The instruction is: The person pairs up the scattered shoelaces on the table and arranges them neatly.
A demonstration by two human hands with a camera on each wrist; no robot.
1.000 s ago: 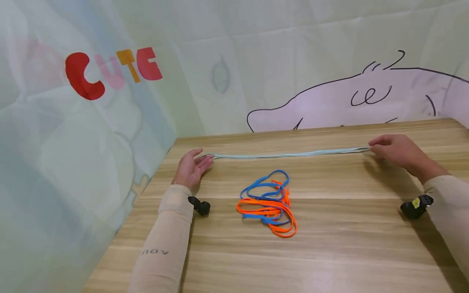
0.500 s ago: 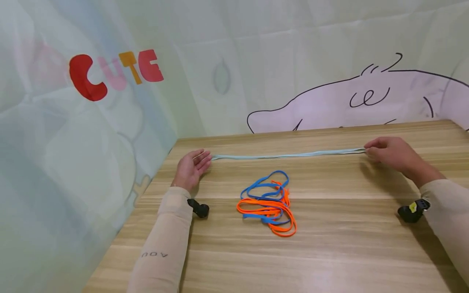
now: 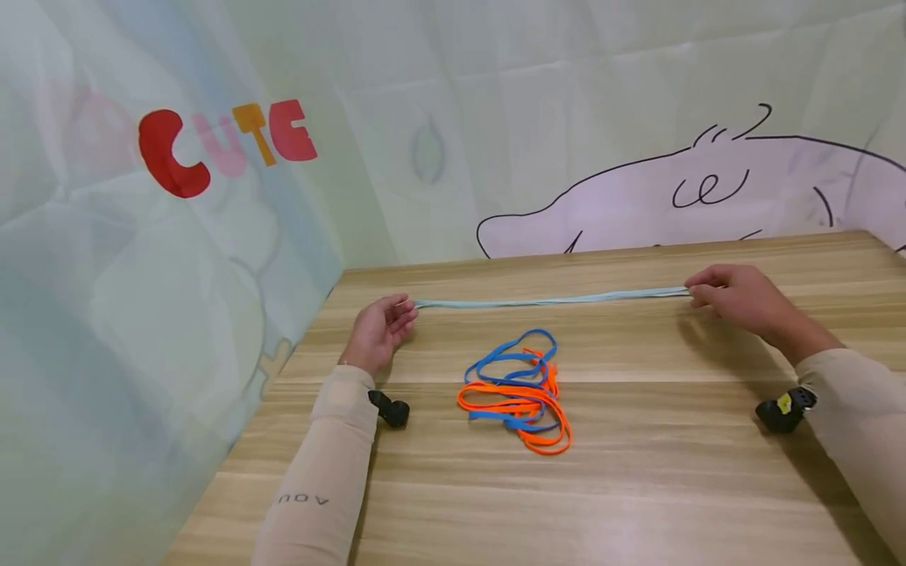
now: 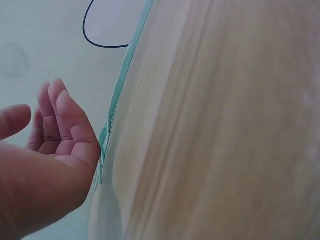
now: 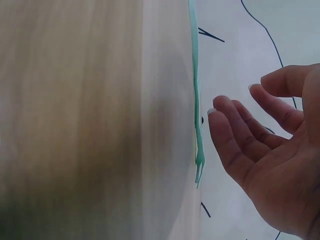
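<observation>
A pale turquoise flat lace (image 3: 545,301) lies stretched nearly straight across the far part of the table, its strands side by side. My left hand (image 3: 382,330) is at its left end, palm turned inward and fingers loosely bent. In the left wrist view the lace (image 4: 120,85) passes behind this hand, its loose ends showing below. At the right end is my right hand (image 3: 743,303), fingertips overlapping the lace in the head view. The right wrist view shows those fingers (image 5: 235,135) relaxed, thumb apart, beside the lace's end (image 5: 199,167).
Blue laces (image 3: 506,358) and orange laces (image 3: 513,399) lie in a loose tangle nearer on the wooden table (image 3: 637,472). A printed cloth backdrop (image 3: 439,94) stands along the table's back and left edges. Each wrist bears a small black camera (image 3: 391,410).
My right hand has moved left along the lace's end. The left hand has shifted slightly right, its fingers bending a little more. The tangled laces have stayed put.
</observation>
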